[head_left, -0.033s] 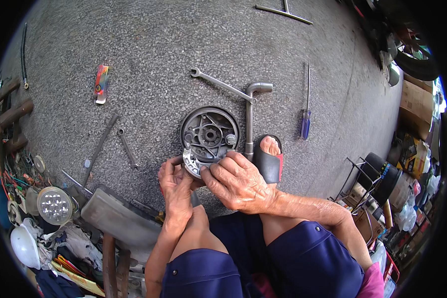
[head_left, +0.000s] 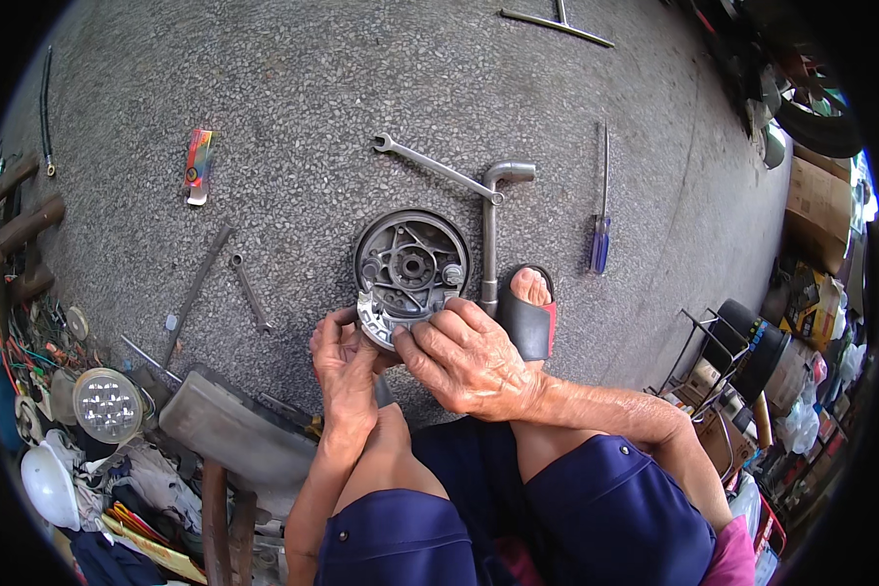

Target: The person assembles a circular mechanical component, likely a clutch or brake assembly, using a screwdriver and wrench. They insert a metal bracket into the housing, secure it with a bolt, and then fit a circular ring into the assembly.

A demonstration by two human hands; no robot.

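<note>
In both hands I hold a curved silver brake shoe [head_left: 375, 320] with cut-outs along its side, over the near edge of a round grey metal brake hub [head_left: 413, 259]. My left hand [head_left: 347, 366] pinches its left end, thumb uppermost. My right hand [head_left: 469, 356] grips its right part between thumb and fingers, partly covering it. The hub lies on the ground with its ribbed inner face and splined centre hole upward. Beside it on the right lies a bent socket wrench [head_left: 490, 234]. A combination wrench [head_left: 439, 168] rests with one end against that wrench.
My sandalled foot [head_left: 529, 313] is right of the hub. Farther right lies a blue-handled screwdriver [head_left: 601, 230]. Left are a small spanner [head_left: 251, 291], a flat bar [head_left: 198, 283] and a small colourful box [head_left: 198, 166]. A T-shaped tool [head_left: 557, 26] lies far off; clutter lines both sides.
</note>
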